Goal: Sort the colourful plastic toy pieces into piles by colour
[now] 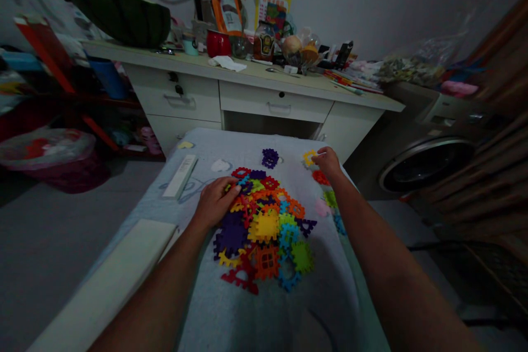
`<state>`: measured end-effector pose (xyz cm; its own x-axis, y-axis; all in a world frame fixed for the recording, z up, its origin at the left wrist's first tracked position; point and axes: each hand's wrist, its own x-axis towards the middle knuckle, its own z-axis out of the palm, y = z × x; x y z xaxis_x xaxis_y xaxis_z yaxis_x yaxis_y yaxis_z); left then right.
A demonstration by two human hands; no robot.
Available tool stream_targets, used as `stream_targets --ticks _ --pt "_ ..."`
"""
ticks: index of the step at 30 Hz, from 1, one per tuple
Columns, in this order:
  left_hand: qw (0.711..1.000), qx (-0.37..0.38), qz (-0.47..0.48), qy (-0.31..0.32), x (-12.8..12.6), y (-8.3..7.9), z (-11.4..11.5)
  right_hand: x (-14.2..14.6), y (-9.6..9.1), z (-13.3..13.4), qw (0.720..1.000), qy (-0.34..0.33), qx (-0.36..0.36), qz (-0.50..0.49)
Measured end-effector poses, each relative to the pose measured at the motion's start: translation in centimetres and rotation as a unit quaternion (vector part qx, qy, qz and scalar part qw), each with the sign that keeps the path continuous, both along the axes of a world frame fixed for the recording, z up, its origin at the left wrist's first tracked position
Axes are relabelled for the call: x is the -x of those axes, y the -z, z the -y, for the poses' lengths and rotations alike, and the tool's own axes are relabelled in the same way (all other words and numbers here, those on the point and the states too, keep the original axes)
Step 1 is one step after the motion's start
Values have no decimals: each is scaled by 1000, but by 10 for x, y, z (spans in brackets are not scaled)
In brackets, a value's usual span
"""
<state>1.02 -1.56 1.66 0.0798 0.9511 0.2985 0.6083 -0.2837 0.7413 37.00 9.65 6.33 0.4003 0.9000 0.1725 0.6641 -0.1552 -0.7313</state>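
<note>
A heap of coloured interlocking plastic tiles [264, 228] lies on a pale cloth-covered surface [247, 308] in front of me. My left hand [215, 202] rests on the heap's left edge, fingers curled over the tiles with the thumb out. My right hand [326, 161] reaches to the far right corner, fingertips pinched at a yellow tile [309, 158]. A purple tile [270, 158] lies apart behind the heap. Red [320, 177], green [330, 198] and pink tiles lie along my right forearm.
A white flat box [180, 176] and a long pale board [107, 286] lie at the left of the cloth. Behind stands a white desk [247, 93] crowded with jars and cups. A washing machine [429, 159] is at right, a covered red basin [53, 157] at left.
</note>
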Motion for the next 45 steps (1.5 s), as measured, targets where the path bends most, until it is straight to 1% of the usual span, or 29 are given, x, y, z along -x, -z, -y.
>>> stream_targets --ticks 2,5,10,17,19,23,25,30,33,34,35,36,37,38,39,40,41,42,45 --pt "1000 -1 0 1 0 0 0 -6 2 -16 999 19 3 33" --pt "1000 -4 4 2 0 0 0 -10 6 -34 995 27 32 87" --pt "1000 2 3 0 0 0 0 -13 14 -47 986 26 68 148" --pt "1000 -4 5 5 0 -1 1 -16 23 -41 973 40 104 204" --pt "1000 -6 3 4 0 -1 1 -12 24 -39 966 13 116 229" --pt "1000 -5 -1 2 1 -1 1 -2 25 -37 947 -80 150 272" --pt "1000 -6 0 4 1 -1 1 1 25 -37 942 -93 160 279" --pt "1000 -7 4 2 1 2 0 9 17 -28 940 -90 174 278" --pt "1000 -5 1 -3 1 2 0 23 6 -14 948 -95 151 263" --pt "1000 -5 1 -3 0 2 0 30 1 -7 952 -118 134 249" --pt "1000 -6 2 -2 0 2 0 37 -3 0 953 -156 119 229" --pt "1000 -6 4 -2 0 1 0 45 -8 8 950 -210 111 205" --pt "1000 -7 5 -2 0 1 0 53 -11 16 939 -272 113 178" --pt "1000 -7 6 -3 0 1 0 61 -15 24 922 -334 121 153" --pt "1000 -6 5 -3 0 1 0 69 -17 31 904 -384 134 136" --pt "1000 -7 3 -2 0 1 0 77 -18 38 888 -416 146 131" --pt "1000 -7 2 -1 0 1 0 84 -18 43 878 -432 154 138" --pt "1000 -7 1 1 0 2 0 90 -17 48 874 -432 157 155" --pt "1000 -10 2 1 1 2 0 102 -9 55 883 -393 145 212"
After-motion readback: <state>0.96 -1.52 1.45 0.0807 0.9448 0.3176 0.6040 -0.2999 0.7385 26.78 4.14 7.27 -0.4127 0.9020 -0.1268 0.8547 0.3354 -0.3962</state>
